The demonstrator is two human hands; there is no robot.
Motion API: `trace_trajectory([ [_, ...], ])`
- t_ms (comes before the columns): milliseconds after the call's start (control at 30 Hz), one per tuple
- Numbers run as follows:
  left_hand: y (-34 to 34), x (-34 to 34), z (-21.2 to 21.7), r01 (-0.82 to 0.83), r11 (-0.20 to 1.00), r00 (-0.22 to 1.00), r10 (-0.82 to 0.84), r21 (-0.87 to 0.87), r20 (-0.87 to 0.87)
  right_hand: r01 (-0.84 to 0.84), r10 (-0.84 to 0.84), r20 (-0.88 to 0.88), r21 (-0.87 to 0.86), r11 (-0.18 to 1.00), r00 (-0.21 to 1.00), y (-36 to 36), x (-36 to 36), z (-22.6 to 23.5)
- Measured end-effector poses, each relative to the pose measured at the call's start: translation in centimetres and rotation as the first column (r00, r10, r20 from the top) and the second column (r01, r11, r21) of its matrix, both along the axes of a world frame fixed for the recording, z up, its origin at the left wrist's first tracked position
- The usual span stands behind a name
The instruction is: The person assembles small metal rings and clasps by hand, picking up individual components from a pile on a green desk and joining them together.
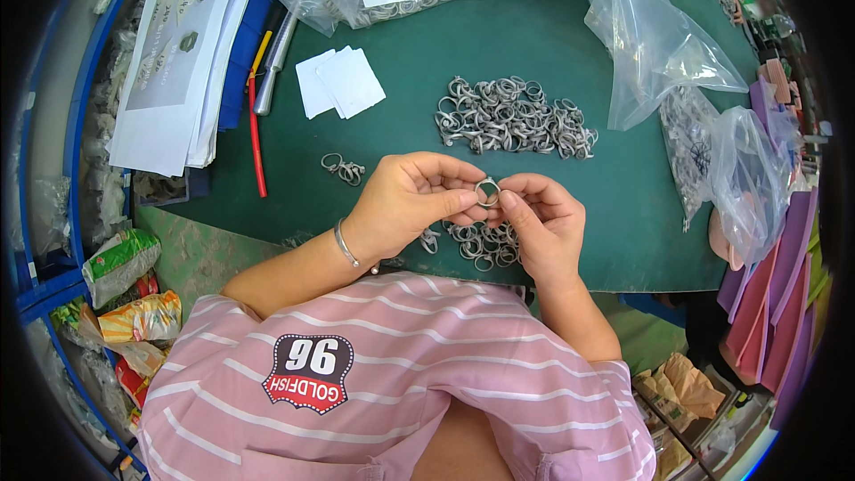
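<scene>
Gray rings [501, 245] are seen just nearer than one metal ring [488, 182], which is pinched between the fingertips of the left hand [411, 191] and right hand [547, 218]. Beyond that ring, a larger heap [515, 116] is spread; farther off, to the ring's left, white cards [352, 85] are laid.

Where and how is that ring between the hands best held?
The ring is probably best pinched by its band's outer edges, from left and right: its round opening faces the camera, and the left hand and right hand meet its opposite sides.
</scene>
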State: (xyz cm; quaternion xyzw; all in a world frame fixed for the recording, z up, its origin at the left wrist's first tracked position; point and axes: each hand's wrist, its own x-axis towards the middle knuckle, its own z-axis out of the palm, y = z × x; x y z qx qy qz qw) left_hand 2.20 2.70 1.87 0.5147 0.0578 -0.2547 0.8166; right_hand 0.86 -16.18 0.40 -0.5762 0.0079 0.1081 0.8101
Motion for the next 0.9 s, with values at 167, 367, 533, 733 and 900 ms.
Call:
trace_trajectory([
  [167,-0.1,-0.2,-0.5,-0.003,0.999,0.999,0.001,0.049,0.044,-0.013,0.013,0.002,0.028,1.000,1.000,-0.1,0.0,-0.2],
  [367,-0.5,-1.0,-0.9,-0.115,0.990,0.958,0.089,0.081,0.274,-0.009,0.007,0.055,0.024,1.000,0.998,0.2,-0.4,-0.2],
  [533,-0.8,-1.3,-1.1,-0.225,0.947,0.872,0.090,0.231,0.482,0.004,-0.005,0.097,0.005,1.000,0.995,0.2,-0.4,-0.2],
  [733,-0.8,-1.3,-1.0,-0.351,0.861,0.709,-0.013,0.368,0.706,0.017,-0.018,0.123,0.005,1.000,0.992,0.4,-0.4,-0.1],
  [900,-0.3,-1.3,-0.6,-0.317,0.841,0.637,-0.153,0.438,0.755,-0.084,0.097,0.125,-0.109,0.991,0.987,0.0,-0.6,-0.6],
])
